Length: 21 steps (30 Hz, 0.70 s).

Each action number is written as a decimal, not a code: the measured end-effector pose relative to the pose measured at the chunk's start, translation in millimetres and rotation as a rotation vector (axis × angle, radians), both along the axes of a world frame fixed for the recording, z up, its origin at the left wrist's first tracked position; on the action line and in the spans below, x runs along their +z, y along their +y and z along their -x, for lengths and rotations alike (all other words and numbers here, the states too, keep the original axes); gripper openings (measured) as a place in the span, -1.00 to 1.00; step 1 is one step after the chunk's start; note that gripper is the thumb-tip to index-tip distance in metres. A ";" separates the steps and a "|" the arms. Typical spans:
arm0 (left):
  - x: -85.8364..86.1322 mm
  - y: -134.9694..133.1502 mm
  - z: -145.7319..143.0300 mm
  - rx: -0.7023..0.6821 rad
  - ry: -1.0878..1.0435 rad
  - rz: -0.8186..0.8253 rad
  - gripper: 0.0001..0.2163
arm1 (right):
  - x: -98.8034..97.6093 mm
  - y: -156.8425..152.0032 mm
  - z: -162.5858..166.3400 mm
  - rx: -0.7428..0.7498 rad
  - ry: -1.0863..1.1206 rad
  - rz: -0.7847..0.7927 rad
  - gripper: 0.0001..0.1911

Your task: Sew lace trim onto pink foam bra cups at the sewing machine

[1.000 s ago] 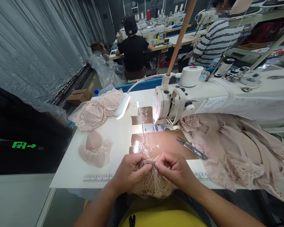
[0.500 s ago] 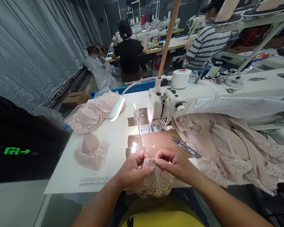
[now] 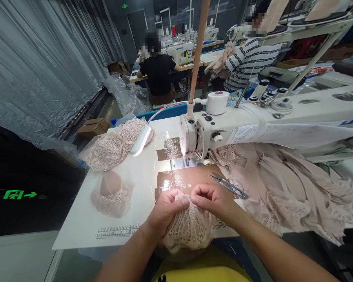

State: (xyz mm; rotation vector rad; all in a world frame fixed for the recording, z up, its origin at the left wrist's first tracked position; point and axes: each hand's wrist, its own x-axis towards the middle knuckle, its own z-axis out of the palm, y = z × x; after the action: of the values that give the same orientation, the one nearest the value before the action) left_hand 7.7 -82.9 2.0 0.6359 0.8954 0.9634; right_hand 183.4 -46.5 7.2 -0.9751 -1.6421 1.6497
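Compared with a moment ago, both hands sit slightly farther up the table, with the lace cup bunched higher between them. The left hand (image 3: 166, 209) is curled narrow, thumb and fingers pinching the top edge of the lace cup (image 3: 188, 229). The right hand (image 3: 213, 199) pinches the same edge just beside it, knuckles bent. The cup is beige, domed, with an open leaf-like pattern, and hangs over the near edge of the white table (image 3: 82, 231). To the right, thread snips (image 3: 229, 186) lie near a heap of beige fabric (image 3: 288, 188), below the sewing machine (image 3: 211, 129).
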 end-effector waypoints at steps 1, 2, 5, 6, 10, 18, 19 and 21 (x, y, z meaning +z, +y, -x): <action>3.9 2.1 5.9 0.046 0.011 0.013 -0.69 | -2.6 2.7 -2.5 -0.011 -0.005 -0.004 -0.66; 9.3 4.8 14.6 0.100 0.047 0.003 -0.71 | -4.4 5.4 -6.3 -0.034 -0.021 -0.016 -0.67; 28.3 16.8 48.8 0.331 0.332 -0.167 -0.76 | -5.7 12.7 -23.0 -0.150 -0.126 -0.092 -0.71; 32.9 22.1 58.4 0.421 0.491 -0.257 -0.77 | -5.0 14.6 -28.6 -0.186 -0.155 -0.120 -0.72; 27.2 50.5 56.2 0.384 1.180 -0.719 -0.77 | 1.9 21.4 -38.5 -0.230 -0.263 -0.230 -0.75; -28.2 71.2 -42.8 -0.245 1.820 -1.023 -0.82 | -1.2 46.2 -18.3 -0.039 -0.619 -0.484 -0.72; -27.9 66.7 -45.6 -0.258 1.816 -1.028 -0.83 | -5.4 47.7 -16.2 -0.020 -0.650 -0.519 -0.70; -23.1 58.7 -42.6 -0.284 1.785 -1.030 -0.84 | -15.2 48.5 -12.6 0.018 -0.737 -0.582 -0.69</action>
State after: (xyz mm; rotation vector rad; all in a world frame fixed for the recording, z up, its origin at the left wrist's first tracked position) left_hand 50.3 -24.2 -21.1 2.6315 1.6828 0.2970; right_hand 196.0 2.0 -8.0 -1.3187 -2.4109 0.7284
